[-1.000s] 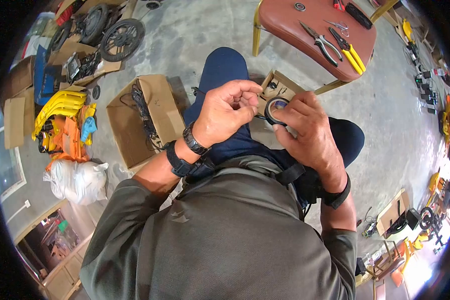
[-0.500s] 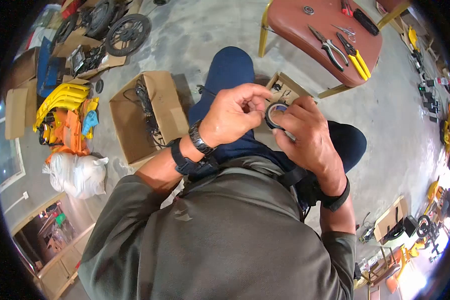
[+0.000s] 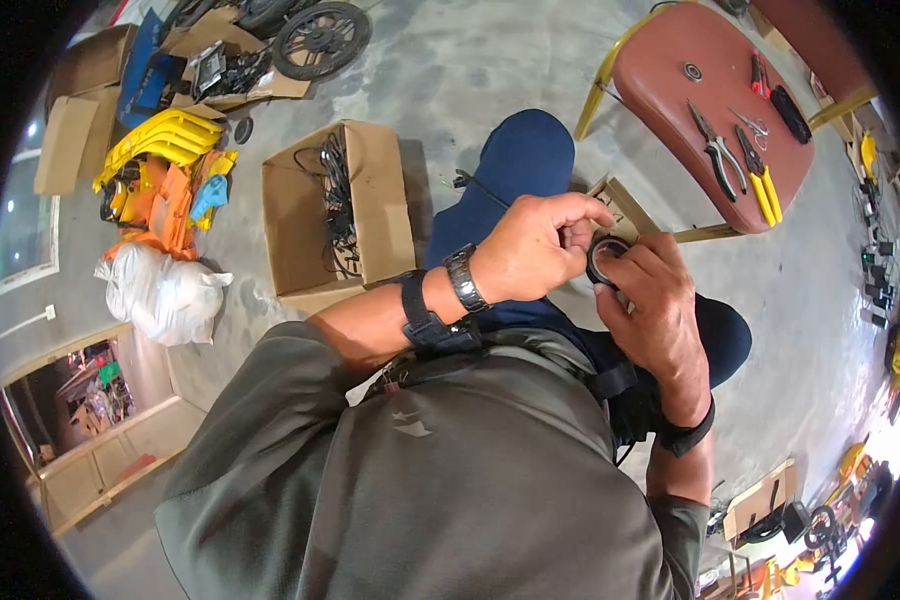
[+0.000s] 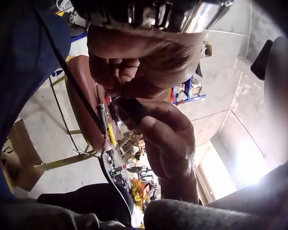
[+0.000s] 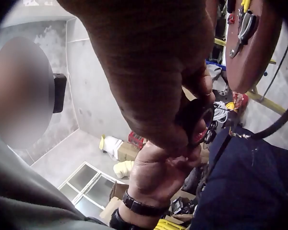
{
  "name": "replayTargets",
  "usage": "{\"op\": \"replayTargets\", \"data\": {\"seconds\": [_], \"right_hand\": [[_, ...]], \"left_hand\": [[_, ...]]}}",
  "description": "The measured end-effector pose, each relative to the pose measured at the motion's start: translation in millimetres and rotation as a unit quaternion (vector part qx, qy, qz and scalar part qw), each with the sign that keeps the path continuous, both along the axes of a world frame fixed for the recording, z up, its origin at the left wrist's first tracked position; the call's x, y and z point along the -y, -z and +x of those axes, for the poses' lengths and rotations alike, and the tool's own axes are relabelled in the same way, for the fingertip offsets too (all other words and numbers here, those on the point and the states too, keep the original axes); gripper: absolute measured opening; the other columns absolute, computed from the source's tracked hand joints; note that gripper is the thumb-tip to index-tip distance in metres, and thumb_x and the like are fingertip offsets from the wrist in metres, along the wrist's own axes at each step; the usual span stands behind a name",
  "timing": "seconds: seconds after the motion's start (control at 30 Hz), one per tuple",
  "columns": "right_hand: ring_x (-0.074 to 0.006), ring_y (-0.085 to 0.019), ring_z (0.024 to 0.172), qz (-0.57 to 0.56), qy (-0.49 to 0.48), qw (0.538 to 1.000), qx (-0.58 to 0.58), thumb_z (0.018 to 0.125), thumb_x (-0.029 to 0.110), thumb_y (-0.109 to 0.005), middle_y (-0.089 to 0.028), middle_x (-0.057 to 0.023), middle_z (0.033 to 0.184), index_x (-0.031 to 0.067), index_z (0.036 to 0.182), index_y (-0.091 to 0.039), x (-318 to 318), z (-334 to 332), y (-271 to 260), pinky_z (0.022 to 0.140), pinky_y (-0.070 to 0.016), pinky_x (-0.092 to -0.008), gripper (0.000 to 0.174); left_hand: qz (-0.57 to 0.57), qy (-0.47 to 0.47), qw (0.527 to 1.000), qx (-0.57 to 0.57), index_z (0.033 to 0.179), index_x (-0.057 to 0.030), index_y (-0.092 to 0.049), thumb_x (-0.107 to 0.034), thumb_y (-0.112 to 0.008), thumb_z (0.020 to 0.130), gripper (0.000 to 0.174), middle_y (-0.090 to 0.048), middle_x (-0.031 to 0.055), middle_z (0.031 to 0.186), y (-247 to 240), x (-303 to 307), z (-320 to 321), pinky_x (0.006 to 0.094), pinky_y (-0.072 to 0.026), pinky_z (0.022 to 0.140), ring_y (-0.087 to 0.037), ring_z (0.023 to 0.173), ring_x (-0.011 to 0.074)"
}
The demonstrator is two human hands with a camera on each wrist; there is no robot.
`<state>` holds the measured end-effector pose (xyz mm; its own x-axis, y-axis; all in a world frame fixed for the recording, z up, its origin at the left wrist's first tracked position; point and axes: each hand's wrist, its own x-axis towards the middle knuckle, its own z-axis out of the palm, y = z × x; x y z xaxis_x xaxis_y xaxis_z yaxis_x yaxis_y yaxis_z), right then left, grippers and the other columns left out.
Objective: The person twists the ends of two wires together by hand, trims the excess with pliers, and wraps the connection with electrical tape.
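A roll of black electrical tape (image 3: 594,266) is gripped by my right hand (image 3: 655,305), its thumb and fingers around the ring. My left hand (image 3: 530,245) is right beside it, thumb and curled fingers pinching at the roll's edge; the very tips are partly hidden in the left wrist view. Both hands are above my lap, between the knees. A black cable (image 5: 274,126) runs over my thigh in the right wrist view, with a bare, coppery section (image 5: 241,136) close to the roll.
Ahead to the right, a brown padded chair (image 3: 660,80) bears pliers (image 3: 720,165), a yellow-handled tool (image 3: 766,195) and small scissors (image 3: 750,122). A cardboard box (image 3: 385,200) with black cables (image 3: 338,195) stands at the left. Beyond my hands is a smaller box (image 3: 635,205).
My left hand has come closer to the tape roll, which my right hand keeps holding. The head view has turned, so the hands, box and chair appear farther right.
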<state>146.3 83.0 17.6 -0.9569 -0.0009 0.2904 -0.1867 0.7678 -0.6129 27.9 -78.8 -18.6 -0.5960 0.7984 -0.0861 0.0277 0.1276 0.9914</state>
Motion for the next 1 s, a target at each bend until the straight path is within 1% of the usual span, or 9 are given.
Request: {"op": "replayTargets", "data": {"seconds": [0.27, 0.4, 0.6, 0.73, 0.83, 0.87, 0.9, 0.93, 1.0], "right_hand": [[-0.0313, -0.058, 0.087, -0.003, -0.007, 1.0, -0.006, 0.068, 0.005, -0.075, -0.063, -0.0076, 0.083, 0.0059, 0.094, -0.07, 0.8, -2.7, -2.4, 0.078, -0.0512, -0.0416, 0.027], [-0.0316, -0.058, 0.086, 0.001, -0.006, 1.0, -0.006, 0.068, 0.005, -0.075, -0.064, -0.0082, 0.084, 0.0054, 0.095, -0.069, -0.4, -2.5, -4.4, 0.079, -0.0507, -0.0415, 0.027], [-0.0314, -0.059, 0.087, -0.001, -0.002, 1.0, -0.031, 0.066, 0.004, -0.075, -0.064, -0.0085, 0.086, 0.005, 0.096, -0.069, 0.4, -0.4, 0.7, 0.081, -0.0505, -0.0408, 0.03], [-0.0319, -0.06, 0.089, -0.017, 0.002, 0.999, -0.034, 0.066, 0.003, -0.075, -0.066, -0.0086, 0.088, 0.0048, 0.096, -0.07, -1.0, 1.5, -2.5, 0.081, -0.0512, -0.0411, 0.031], [-0.0325, -0.06, 0.091, -0.022, 0.005, 1.0, -0.019, 0.067, 0.003, -0.075, -0.066, -0.0092, 0.089, 0.0044, 0.097, -0.07, -7.6, 4.2, -3.3, 0.082, -0.0516, -0.0414, 0.031], [-0.0327, -0.06, 0.091, -0.039, 0.009, 0.999, -0.013, 0.068, 0.003, -0.075, -0.067, -0.0098, 0.089, 0.0039, 0.097, -0.07, -8.8, 5.1, -4.2, 0.082, -0.0516, -0.0415, 0.03], [-0.033, -0.06, 0.091, -0.057, 0.011, 0.998, -0.008, 0.069, 0.003, -0.075, -0.067, -0.0104, 0.09, 0.0033, 0.097, -0.07, -9.5, 5.4, -5.1, 0.082, -0.0516, -0.0415, 0.029], [-0.0332, -0.06, 0.091, -0.076, 0.014, 0.997, -0.002, 0.07, 0.003, -0.075, -0.067, -0.0111, 0.09, 0.0028, 0.098, -0.07, -9.6, 5.7, -5.4, 0.082, -0.0516, -0.0416, 0.028], [-0.0287, -0.063, 0.094, -0.175, 0.022, 0.984, 0.026, 0.076, 0.004, -0.075, -0.068, -0.0103, 0.092, 0.0022, 0.101, -0.069, -9.9, 7.8, 2.2, 0.084, -0.0519, -0.0396, 0.026]], "left_hand": [[0.009, -0.016, 0.999, -0.049, 0.116, -0.0011, -0.067, 0.013, -0.058, 0.08, 0.039, -0.053, -0.0066, 0.076, -7.9, 1.9, -0.7, 0.0194, -0.0431, 0.064, -0.047, 0.07, 0.0015], [0.006, -0.016, 0.998, -0.058, 0.118, -0.0016, -0.067, 0.013, -0.057, 0.08, 0.041, -0.054, -0.0064, 0.077, -10.3, 1.6, -1.6, 0.0197, -0.0434, 0.064, -0.049, 0.071, 0.0019], [0.023, -0.019, 0.999, -0.029, 0.12, -0.0023, -0.066, 0.014, -0.057, 0.079, 0.045, -0.055, -0.0066, 0.079, -8.9, 3.6, -0.4, 0.0189, -0.043, 0.065, -0.049, 0.071, 0.0018], [0.025, -0.034, 0.998, -0.042, 0.121, -0.0018, -0.065, 0.015, -0.057, 0.078, 0.047, -0.055, -0.0056, 0.08, -2.8, 7.8, -6.4, 0.0191, -0.0436, 0.067, -0.05, 0.073, 0.0032], [0.045, -0.038, 0.998, 0.01, 0.12, -0.0008, -0.065, 0.013, -0.061, 0.083, 0.04, -0.059, -0.0029, 0.085, -1.6, 11.7, -13.0, 0.0208, -0.047, 0.07, -0.055, 0.077, 0.0051], [0.058, -0.039, 0.997, 0.028, 0.12, -0.0007, -0.065, 0.012, -0.062, 0.084, 0.039, -0.061, -0.0022, 0.086, -0.4, 11.9, -14.3, 0.0212, -0.0479, 0.07, -0.056, 0.078, 0.0054], [0.046, -0.033, 0.997, 0.057, 0.12, -0.0002, -0.065, 0.009, -0.067, 0.086, 0.035, -0.065, 0.0004, 0.091, -1.8, 12.2, -15.1, 0.0221, -0.0504, 0.073, -0.06, 0.082, 0.0067], [0.039, -0.031, 0.997, 0.056, 0.12, -0.0001, -0.065, 0.008, -0.068, 0.086, 0.034, -0.066, 0.001, 0.092, -4.7, 11.6, -13.9, 0.0224, -0.0511, 0.073, -0.061, 0.082, 0.007], [0.025, -0.028, 0.998, 0.052, 0.119, 0.0, -0.065, 0.006, -0.069, 0.088, 0.032, -0.068, 0.0022, 0.095, -10.6, 11.5, -11.4, 0.0231, -0.0525, 0.073, -0.062, 0.083, 0.0076]]}}
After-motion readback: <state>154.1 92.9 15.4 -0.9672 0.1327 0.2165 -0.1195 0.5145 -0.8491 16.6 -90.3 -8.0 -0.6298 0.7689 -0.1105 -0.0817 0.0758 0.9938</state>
